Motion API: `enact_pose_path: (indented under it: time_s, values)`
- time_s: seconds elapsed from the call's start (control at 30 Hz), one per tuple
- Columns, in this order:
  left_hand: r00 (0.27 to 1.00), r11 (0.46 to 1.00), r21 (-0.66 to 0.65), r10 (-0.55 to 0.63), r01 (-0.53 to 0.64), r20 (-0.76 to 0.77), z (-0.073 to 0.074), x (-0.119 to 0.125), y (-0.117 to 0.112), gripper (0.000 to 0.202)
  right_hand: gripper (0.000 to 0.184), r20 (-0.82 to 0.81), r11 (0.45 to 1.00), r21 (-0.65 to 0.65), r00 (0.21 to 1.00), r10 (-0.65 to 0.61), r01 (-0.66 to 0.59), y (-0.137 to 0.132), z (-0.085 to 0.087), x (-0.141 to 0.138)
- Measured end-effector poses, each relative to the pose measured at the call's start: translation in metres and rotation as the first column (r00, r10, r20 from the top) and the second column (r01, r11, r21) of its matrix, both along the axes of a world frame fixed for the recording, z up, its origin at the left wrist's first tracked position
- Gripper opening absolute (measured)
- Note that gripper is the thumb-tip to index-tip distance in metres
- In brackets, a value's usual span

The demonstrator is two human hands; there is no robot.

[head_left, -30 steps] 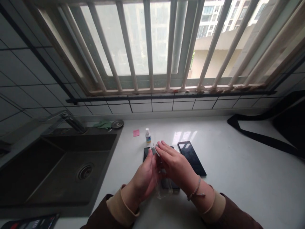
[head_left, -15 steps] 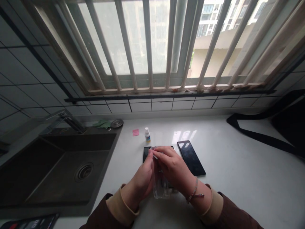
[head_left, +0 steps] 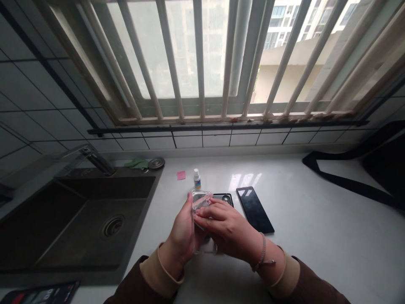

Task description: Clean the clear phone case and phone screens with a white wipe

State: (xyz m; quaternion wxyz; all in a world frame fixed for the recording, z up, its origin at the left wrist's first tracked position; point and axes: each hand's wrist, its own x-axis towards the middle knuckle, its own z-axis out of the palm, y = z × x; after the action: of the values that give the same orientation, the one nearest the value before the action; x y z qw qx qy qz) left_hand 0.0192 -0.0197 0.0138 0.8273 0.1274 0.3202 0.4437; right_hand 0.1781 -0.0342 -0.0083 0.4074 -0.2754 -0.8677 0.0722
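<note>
Clear plastic pouch (head_left: 198,207) has shifted toward the left hand since the last frame, now raised with its top edge folded over, off the surface (head_left: 294,261). Left hand (head_left: 185,236) cups its near side, thumb up along the edge. Right hand (head_left: 230,228) lies across it, fingers (head_left: 209,213) flat on the plastic and pointing left. Both hands are holding the pouch, narrow grip, not wide. Its lower end hangs below the hands, close to the surface; contact there can't be confirmed.

Black phone (head_left: 224,199) lies flat just behind the hands, partly covered by the pouch. Second black phone (head_left: 255,210) lies on the surface just right of it, tilted in the frame, with window glare on the screen. Small bottle with a white cap (head_left: 197,179) stands upright just behind the pouch. Pink sticky note (head_left: 181,175) is left of the bottle.

Left of the hands: dark sink (head_left: 95,223) with drain, faucet (head_left: 101,166), green cloth (head_left: 137,164), round metal cover (head_left: 156,163). Black strap (head_left: 344,181) lies at far right. Braided bracelet (head_left: 262,253) is on the right wrist.
</note>
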Motion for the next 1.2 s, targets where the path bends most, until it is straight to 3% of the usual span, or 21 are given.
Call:
enact_pose_path:
  time_s: [0.13, 0.4, 0.63, 0.87, 1.03, 1.13, 1.2]
  values:
    - [0.999, 1.0, -0.013, 0.02, -0.021, -0.038, 0.0, -0.006, 0.004, 0.067, 0.04, 0.042, 0.999, -0.017, 0.998, 0.046, -0.045, -0.004, 0.002, -0.001]
    - [0.993, 0.994, 0.019, 0.109, -0.108, -0.041, 0.0, -0.013, 0.01, 0.064, 0.033, -0.026, 0.988, -0.089, 0.991, 0.128, -0.13, -0.009, 0.011, -0.005]
    - [0.988, 0.991, -0.009, 0.135, -0.135, 0.075, -0.006, -0.015, 0.017, 0.063, 0.034, -0.04, 0.964, -0.17, 0.979, 0.199, -0.203, -0.011, 0.015, -0.002]
    - [0.993, 0.99, -0.09, 0.115, -0.112, 0.029, 0.002, -0.015, 0.014, 0.06, 0.034, -0.019, 0.981, -0.134, 0.99, 0.14, -0.142, -0.011, 0.019, 0.001]
    - [0.998, 0.995, -0.079, 0.067, -0.067, -0.009, 0.002, -0.016, 0.016, 0.059, 0.029, -0.007, 0.982, -0.138, 0.991, 0.132, -0.132, -0.011, 0.017, 0.003]
    - [0.998, 0.996, -0.07, 0.047, -0.049, -0.034, 0.0, -0.017, 0.017, 0.06, 0.023, -0.104, 0.967, -0.214, 0.988, 0.116, -0.136, -0.01, 0.018, 0.003]
    - [0.999, 0.997, -0.079, 0.009, -0.012, -0.035, 0.0, -0.018, 0.018, 0.06, 0.02, -0.254, 0.926, -0.341, 0.964, 0.075, -0.162, -0.008, 0.017, 0.004]
